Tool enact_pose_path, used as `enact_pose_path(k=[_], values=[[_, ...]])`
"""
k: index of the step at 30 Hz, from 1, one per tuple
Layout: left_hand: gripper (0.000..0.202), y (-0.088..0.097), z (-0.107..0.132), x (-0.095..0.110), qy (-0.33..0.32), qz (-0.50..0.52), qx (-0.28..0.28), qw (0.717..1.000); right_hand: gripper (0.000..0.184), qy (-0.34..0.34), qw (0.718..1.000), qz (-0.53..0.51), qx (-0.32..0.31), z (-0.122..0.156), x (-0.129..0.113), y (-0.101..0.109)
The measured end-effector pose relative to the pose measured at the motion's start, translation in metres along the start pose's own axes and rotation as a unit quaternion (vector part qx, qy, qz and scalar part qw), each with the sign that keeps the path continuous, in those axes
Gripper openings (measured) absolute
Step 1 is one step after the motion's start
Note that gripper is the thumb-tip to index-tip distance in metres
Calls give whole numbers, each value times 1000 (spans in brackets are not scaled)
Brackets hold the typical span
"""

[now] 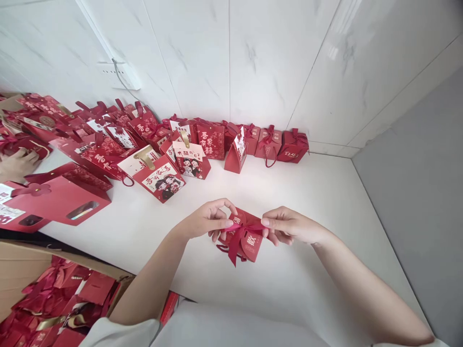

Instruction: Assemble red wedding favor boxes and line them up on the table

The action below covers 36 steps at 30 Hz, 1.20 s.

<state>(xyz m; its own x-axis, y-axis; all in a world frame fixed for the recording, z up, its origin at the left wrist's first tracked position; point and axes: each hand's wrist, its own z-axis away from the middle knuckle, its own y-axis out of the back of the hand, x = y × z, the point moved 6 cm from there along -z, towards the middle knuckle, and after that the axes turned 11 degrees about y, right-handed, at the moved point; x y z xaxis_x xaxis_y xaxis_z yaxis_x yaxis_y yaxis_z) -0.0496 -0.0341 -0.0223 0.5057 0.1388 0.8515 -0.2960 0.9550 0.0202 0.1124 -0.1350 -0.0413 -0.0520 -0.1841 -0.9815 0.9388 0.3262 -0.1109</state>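
Observation:
A small red gift box (253,250) with pale printed characters stands on the white table in front of me. Across its top runs a dark red ribbon (237,243), crossed in a bow whose tail hangs down the near side. My left hand (210,218) pinches the bow's left loop between thumb and fingers. On the other side my right hand (289,225) pinches the right loop. A twisted red cord handle shows at the box's lower left. The undersides of both hands' fingers are partly hidden.
Finished-looking red boxes (294,146) line the wall. Several printed gift boxes (162,180) crowd the left of the table (307,193). Another person's hand (20,164) is at the far left. A cardboard carton (25,265) of red boxes stands at lower left.

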Motion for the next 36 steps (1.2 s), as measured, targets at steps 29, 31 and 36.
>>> enact_pose_path(k=[29,31,36], values=[[32,2,-16,-27,-104,106,143,978,45,41,992,24,120,4,17,3],[35,1,-18,-31,-107,135,139,975,45,40,992,21,119,4,18,3],[41,0,-23,-35,-134,211,145,957,45,51,991,15,126,5,20,5]])
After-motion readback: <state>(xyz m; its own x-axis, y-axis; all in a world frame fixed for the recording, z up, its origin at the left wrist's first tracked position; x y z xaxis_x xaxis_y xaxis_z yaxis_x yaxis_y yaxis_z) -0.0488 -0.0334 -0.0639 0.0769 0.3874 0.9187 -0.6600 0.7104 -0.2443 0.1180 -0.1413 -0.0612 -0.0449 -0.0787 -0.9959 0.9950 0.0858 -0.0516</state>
